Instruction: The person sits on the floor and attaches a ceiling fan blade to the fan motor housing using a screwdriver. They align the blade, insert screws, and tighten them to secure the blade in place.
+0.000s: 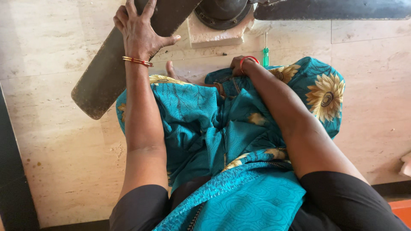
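The person sits on a pale stone floor (64, 141) and wears a teal cloth with yellow flowers (222, 128). The left hand (139, 30) lies flat on a dark fan blade (107, 81). Its fingers (128, 10) are spread wide and press on the top face of the blade, and the thumb points to the side, toward a pale block (214, 36). A thin red and gold bangle (137, 61) goes around this wrist. The blade runs from under the fingers down and away to its rounded, dusty end, which rests on the floor below the wrist.

Above the thumb side of the left hand, the round dark fan motor (222, 13) sits on the pale block. A second blade (334, 9) goes out from the motor along the top edge.

The right hand (237, 66) rests at the edge of the cloth, near a bare foot (171, 70). Its fingers are curled under and hidden, so it is not possible to tell whether they hold something. A red bangle (249, 60) is on this wrist. Just beyond these fingers a small green screwdriver (266, 53) lies on the floor, near the hand but apart from it.
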